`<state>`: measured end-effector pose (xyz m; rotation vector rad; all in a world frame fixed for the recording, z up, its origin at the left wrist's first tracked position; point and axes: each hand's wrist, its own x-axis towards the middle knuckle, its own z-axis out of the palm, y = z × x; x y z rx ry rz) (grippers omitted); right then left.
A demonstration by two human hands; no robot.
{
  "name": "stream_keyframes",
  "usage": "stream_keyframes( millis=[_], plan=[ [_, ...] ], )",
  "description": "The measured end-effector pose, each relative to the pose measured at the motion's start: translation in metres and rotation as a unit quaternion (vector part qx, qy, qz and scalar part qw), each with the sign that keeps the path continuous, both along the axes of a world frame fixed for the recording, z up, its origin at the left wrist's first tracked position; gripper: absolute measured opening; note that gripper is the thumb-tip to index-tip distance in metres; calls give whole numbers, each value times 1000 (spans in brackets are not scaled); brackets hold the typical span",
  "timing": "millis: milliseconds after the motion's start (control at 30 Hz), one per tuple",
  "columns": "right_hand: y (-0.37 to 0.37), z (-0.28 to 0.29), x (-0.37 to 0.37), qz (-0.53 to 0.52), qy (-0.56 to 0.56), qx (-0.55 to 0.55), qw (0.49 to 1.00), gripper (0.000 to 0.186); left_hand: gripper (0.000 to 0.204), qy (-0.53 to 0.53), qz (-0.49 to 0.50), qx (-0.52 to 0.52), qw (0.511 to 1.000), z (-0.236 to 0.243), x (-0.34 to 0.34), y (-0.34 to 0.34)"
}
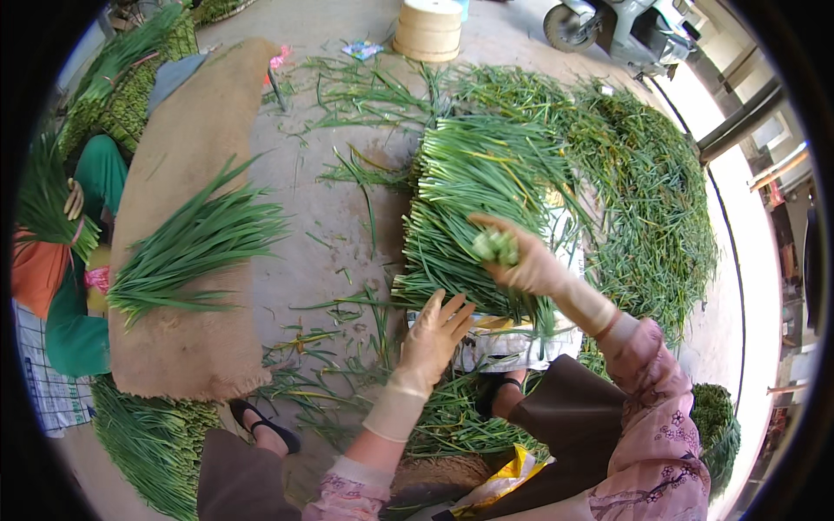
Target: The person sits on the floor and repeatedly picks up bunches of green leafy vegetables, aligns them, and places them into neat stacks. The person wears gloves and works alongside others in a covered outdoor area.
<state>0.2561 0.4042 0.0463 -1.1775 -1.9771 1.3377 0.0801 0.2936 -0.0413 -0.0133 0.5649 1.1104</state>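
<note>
My right hand (519, 265), in a pale glove, grips a bunch of green leafy stalks (497, 247) with its pale ends toward me, slightly blurred. It is over the right part of a neat pile of long green leaves (473, 174), lying on a white sack (512, 347). My left hand (439, 334), also gloved, is empty with fingers spread at the pile's near edge. To the left, a loose sheaf of the same leaves (195, 252) lies on a long brown burlap-covered surface (182, 347).
A co-worker's hand (74, 198) holds a bundle at the far left. Loose leaves (643, 208) heap along the right, and more bundles (148, 443) lie at lower left. A beige round drum (426, 35) and a parked scooter (599, 35) stand at the back, with a dark pole (730, 117) at right.
</note>
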Motion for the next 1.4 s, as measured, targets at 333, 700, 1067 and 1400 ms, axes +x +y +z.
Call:
stream_keyframes(
  millis=[333,700,1067,1400],
  plan=[
    [-191,152,-93,404,-98,520,746,36,75,-280,-309,182,890,118,-64,-132],
    [-338,142,-184,688,-149,466,536,30,55,-70,-230,228,943,123,-113,-254],
    [-289,167,-174,187,5,93,978,105,44,247,62,322,912,170,-196,-248],
    [-233,194,-301,160,273,-110,942,62,48,443,39,424,789,196,-241,-197]
  ],
)
